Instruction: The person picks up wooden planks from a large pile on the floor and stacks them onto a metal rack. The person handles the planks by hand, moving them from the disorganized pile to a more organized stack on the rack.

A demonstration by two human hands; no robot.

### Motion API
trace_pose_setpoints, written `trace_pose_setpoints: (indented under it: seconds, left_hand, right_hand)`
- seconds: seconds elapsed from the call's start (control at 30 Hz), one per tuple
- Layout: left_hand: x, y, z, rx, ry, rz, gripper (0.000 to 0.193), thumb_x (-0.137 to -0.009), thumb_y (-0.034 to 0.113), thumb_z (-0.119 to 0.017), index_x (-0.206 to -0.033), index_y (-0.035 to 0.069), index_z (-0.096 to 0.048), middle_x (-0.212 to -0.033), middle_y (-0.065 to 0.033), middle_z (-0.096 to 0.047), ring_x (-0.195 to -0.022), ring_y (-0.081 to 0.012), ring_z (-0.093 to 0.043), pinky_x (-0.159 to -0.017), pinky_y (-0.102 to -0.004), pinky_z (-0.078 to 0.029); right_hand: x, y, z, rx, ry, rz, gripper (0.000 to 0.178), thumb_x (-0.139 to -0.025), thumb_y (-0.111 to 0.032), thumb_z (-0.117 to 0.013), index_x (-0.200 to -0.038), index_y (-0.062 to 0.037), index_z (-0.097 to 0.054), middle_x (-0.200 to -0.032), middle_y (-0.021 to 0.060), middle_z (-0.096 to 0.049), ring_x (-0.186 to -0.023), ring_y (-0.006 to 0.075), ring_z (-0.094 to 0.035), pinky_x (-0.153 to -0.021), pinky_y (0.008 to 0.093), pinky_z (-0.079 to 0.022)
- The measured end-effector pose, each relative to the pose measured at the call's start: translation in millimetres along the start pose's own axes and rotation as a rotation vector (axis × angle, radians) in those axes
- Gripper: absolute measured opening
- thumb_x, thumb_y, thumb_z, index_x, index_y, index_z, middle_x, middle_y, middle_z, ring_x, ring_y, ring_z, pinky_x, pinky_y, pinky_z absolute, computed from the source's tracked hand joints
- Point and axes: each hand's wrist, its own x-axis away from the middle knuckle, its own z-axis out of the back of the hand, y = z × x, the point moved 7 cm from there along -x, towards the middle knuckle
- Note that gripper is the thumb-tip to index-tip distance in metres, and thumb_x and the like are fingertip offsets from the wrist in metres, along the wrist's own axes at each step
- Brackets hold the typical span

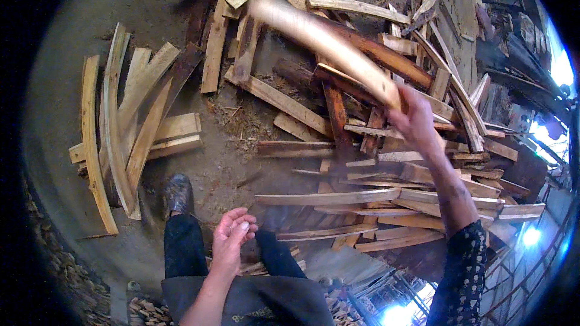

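The right hand (415, 116) grasps the near end of a pale board (333, 47) stretching forward and leftward from it above a woodpile (399, 157), likely stiff and fairly heavy, better balanced gripped mid-length, while the left hand (229, 238), loosely curled, holds nothing.

Black sleeve (465, 259) with pale pattern, dark grey garment (287, 296), dark trousers (184, 250), dark shoe (179, 195)
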Motion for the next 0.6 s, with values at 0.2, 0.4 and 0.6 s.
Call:
trace_pose_setpoints:
  seconds: [0.2, 0.4, 0.6]
  left_hand:
    - [1.1, 5.9, 12.8, 0.024, 0.049, 0.026, 0.031, -0.081, 0.011, -0.053, -0.11, 0.004, -0.046, -0.094, -0.0059, -0.056, -0.082, -0.012, -0.055, -0.071, -0.0233, -0.044]
    - [-5.0, 11.5, 16.8, 0.033, -0.001, 0.013, 0.031, -0.082, 0.01, -0.051, -0.111, 0.003, -0.044, -0.095, -0.01, -0.056, -0.083, -0.0167, -0.055, -0.072, -0.0265, -0.046]
    - [-0.4, 7.9, 21.0, 0.042, -0.04, 0.047, 0.029, -0.082, 0.009, -0.049, -0.111, 0.004, -0.045, -0.096, -0.0097, -0.055, -0.083, -0.0159, -0.055, -0.072, -0.0263, -0.045]
  right_hand:
    - [-92.3, -76.0, -20.6, -0.585, 0.07, -0.038, 0.057, -0.071, -0.022, -0.065, -0.117, 0.0016, -0.042, -0.094, 0.0158, -0.058, -0.09, 0.0208, -0.055, -0.081, 0.0297, -0.043]
    - [-29.1, -33.4, -231.2, 0.206, -0.127, -0.162, 0.063, -0.065, -0.026, -0.067, -0.118, -0.0043, -0.04, -0.108, 0.0147, -0.05, -0.101, 0.0315, -0.048, -0.084, 0.0439, -0.038]
    - [14.9, -45.8, -288.8, 0.206, -0.289, 0.063, 0.044, -0.057, -0.012, -0.066, -0.096, -0.0061, -0.046, -0.09, 0.0148, -0.051, -0.085, 0.0343, -0.05, -0.071, 0.045, -0.041]
